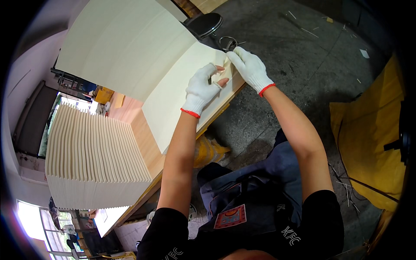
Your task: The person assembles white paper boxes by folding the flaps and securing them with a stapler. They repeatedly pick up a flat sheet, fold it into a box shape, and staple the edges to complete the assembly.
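Observation:
A large cream sheet [173, 95] lies along the table edge in front of me. My left hand [202, 89], in a white knit glove with a red cuff, rests over the sheet near its front edge. Its thumb and forefinger poke out bare, spread apart beside a small raised cream flap [229, 69]. My right hand [250, 68], gloved the same way, is closed at the sheet's far right corner, its fingertips on the edge. What lies under those fingers is partly hidden. Behind the sheet rises a tall cream panel [130, 43].
To the left, a thick row of cream folded sheets [93, 147] stands on the wooden table [149, 147]. Beyond the table's far end is a round black stool [207, 24]. A yellow cover [368, 138] hangs at the right. Scraps litter the dark floor [299, 65].

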Demonstrator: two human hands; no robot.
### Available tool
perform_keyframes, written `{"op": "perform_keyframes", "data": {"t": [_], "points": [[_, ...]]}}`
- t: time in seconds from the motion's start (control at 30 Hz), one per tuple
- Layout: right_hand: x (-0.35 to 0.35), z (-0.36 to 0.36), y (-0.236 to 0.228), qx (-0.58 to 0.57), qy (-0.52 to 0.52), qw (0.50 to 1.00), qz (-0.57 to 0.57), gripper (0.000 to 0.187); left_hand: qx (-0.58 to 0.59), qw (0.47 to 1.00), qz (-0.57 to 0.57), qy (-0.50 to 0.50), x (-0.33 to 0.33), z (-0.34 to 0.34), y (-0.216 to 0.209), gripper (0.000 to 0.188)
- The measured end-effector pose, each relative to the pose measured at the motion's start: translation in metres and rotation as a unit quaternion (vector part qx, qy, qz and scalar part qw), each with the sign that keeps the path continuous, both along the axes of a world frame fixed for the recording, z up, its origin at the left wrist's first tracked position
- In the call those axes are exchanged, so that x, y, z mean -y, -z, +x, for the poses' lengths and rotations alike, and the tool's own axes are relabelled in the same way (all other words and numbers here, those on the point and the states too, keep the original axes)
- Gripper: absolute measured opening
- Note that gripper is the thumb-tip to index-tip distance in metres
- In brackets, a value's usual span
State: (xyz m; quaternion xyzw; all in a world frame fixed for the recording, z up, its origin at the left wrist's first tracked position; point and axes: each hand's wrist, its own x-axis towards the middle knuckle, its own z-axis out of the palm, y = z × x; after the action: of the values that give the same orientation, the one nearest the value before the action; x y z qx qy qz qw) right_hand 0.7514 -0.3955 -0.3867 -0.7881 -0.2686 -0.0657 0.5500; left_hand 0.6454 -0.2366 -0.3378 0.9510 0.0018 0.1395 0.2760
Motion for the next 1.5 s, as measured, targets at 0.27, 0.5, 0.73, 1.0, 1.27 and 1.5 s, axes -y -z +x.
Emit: {"op": "perform_keyframes", "data": {"t": [0.27,0.5,0.73,1.0,1.27,1.5], "points": [[0.0,0.0,-0.001,-0.002,-0.004,1.0,-0.004,0.047,0.036,0.999,0.025,0.01,-0.001,0.0,0.003,0.029],[0.04,0.004,-0.003,-0.102,0.055,0.993,0.036,0.054,-0.005,0.973,0.231,-0.016,0.03,-0.02,-0.015,0.072],[0.027,-0.033,-0.042,0.017,0.01,0.998,0.061,0.044,-0.167,0.932,0.249,-0.205,0.01,-0.035,-0.038,0.047],[-0.097,-0.145,-0.068,0.212,-0.237,0.933,-0.17,0.053,0.233,0.904,-0.068,-0.353,-0.108,-0.107,-0.082,0.05],[-0.166,-0.247,-0.035,0.299,-0.222,0.869,-0.327,0.106,0.509,0.768,-0.306,-0.237,-0.118,-0.222,-0.116,0.037],[-0.169,-0.253,-0.032,0.316,-0.206,0.859,-0.347,0.106,0.537,0.735,-0.322,-0.26,-0.144,-0.238,-0.106,0.031]]}}
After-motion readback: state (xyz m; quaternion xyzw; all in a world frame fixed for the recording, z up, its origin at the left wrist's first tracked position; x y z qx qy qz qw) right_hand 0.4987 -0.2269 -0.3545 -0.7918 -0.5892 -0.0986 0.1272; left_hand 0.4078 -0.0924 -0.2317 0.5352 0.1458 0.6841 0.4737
